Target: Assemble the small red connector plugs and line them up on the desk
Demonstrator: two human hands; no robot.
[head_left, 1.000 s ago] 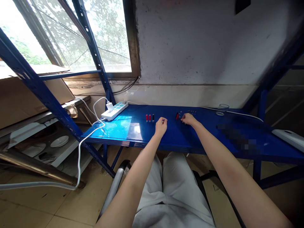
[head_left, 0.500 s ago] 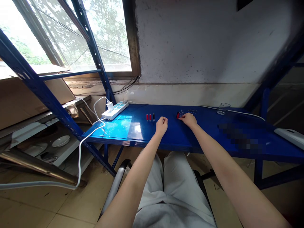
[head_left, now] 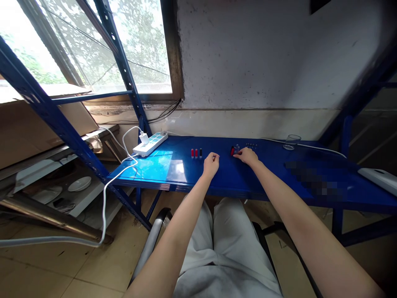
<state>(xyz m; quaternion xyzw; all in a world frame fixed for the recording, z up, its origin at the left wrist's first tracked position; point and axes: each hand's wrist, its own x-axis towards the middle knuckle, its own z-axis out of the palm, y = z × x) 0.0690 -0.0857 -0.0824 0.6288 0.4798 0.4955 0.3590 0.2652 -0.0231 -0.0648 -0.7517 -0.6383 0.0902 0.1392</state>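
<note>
My left hand (head_left: 211, 164) is closed in a loose fist over the table, thumb against the fingers; anything inside it is hidden. To its left, two small red tubes (head_left: 194, 153) and a black tube (head_left: 201, 153) with pale ends stand in a row. My right hand (head_left: 247, 156) reaches over the table with thumb and fingers pinched together. Its fingertips are at a small red and black piece (head_left: 232, 150), but what they grip is too small to make out. Small clear pieces (head_left: 237, 147) lie just behind those fingers, and several tiny clear pieces (head_left: 252, 145) sit beyond the hand.
The blue table (head_left: 161, 165) carries a white power strip (head_left: 151, 144) with a plugged-in charger at left. A clear glass cup (head_left: 291, 142) stands at back right, near a white cable. A blurred dark object (head_left: 313, 178) and a white device (head_left: 378, 178) lie farther right.
Hardly anything differs. My right wrist and forearm have shifted slightly, while its fingertips stay at the red and black piece. My left hand keeps its place.
</note>
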